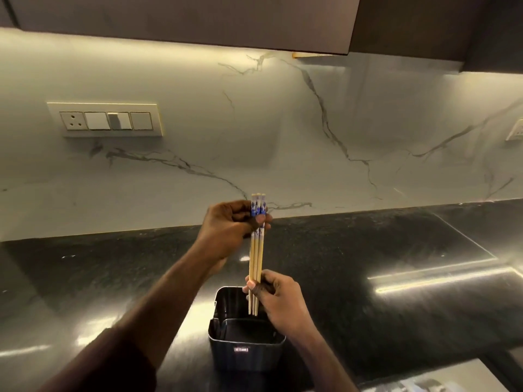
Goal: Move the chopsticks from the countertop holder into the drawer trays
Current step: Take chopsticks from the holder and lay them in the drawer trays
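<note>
Fingers of the left hand [230, 226] curl round the patterned upper ends of the bundle of pale wooden chopsticks with blue-and-white decorated tops [256, 254], the thumb pressed across the front of them; this grip is closed tight on the sticks. Lower down, the right hand [278, 297] pinches the same bundle near its thin tips between thumb and fingers, so both grips hold one upright bunch. At least three sticks show side by side, touching each other; whether more hide behind them I cannot tell.

Tips of the chopsticks hang just above the open mouth of the dark rectangular metal holder with rounded corners [246, 352], toward its far rim, and appear clear of it. The holder stands upright on the glossy black stone desk [396, 306], directly below the two hands, with a small label on its near wall. What lies inside the holder is too dark to make out.

Behind the holder rises a white marble-look backsplash with grey veins [283, 123]. Up and to the left of the holder, a cream switch plate with a socket [105, 120] sits on that wall. Above the holder, dark overhead cabinets [198, 21] span the top, with warm light glowing beneath them.
</note>
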Motion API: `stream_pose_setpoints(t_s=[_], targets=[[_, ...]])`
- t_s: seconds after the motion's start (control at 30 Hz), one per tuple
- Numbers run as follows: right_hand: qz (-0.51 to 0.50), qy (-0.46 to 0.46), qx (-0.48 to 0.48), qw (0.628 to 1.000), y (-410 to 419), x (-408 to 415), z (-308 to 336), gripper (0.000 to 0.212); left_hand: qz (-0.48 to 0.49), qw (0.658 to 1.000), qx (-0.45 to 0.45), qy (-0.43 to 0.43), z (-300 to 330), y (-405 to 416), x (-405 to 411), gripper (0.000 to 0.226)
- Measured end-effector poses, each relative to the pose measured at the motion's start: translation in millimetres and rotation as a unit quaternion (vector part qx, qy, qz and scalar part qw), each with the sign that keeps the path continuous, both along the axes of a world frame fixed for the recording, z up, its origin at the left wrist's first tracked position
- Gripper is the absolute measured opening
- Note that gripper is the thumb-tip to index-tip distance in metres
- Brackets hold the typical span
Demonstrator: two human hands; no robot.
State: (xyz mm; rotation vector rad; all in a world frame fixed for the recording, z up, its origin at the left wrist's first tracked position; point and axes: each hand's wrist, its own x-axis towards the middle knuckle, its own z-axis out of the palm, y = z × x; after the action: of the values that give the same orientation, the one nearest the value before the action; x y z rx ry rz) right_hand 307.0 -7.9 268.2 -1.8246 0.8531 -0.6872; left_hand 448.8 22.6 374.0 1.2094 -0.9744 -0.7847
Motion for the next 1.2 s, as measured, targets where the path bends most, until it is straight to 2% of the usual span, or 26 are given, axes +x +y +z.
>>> stream_pose_setpoints(t_s=[0.2,0.37,0.6,0.87,1.2], targets=[[0.055,-0.048,0.109,0.991,37.3,-13.1,19.2,0.016,0.009,0.999,-0.039,-0.007,33.8,36.8,-4.1,0.019],[0.028,-0.053,0.085,0.995,77.9,-32.6,30.4,0.010,-0.018,0.998,-0.054,0.014,39.9,76.7,-16.5,0.020],[-0.002,-0.015,0.080,0.997,144.3,-83.5,13.3,0.006,-0.063,0.997,-0.025,0.040,16.4,132.1,-52.9,0.020],[-0.080,0.035,0.079,0.993,188.7,-188.0,-2.3,0.007,-0.116,0.991,0.016,0.069,-5.5,156.8,-151.1,0.023],[-0.141,0.034,0.104,0.984,192.3,-385.3,2.5,0.009,-0.156,0.985,0.016,0.078,-14.4,139.5,-341.4,0.021]])
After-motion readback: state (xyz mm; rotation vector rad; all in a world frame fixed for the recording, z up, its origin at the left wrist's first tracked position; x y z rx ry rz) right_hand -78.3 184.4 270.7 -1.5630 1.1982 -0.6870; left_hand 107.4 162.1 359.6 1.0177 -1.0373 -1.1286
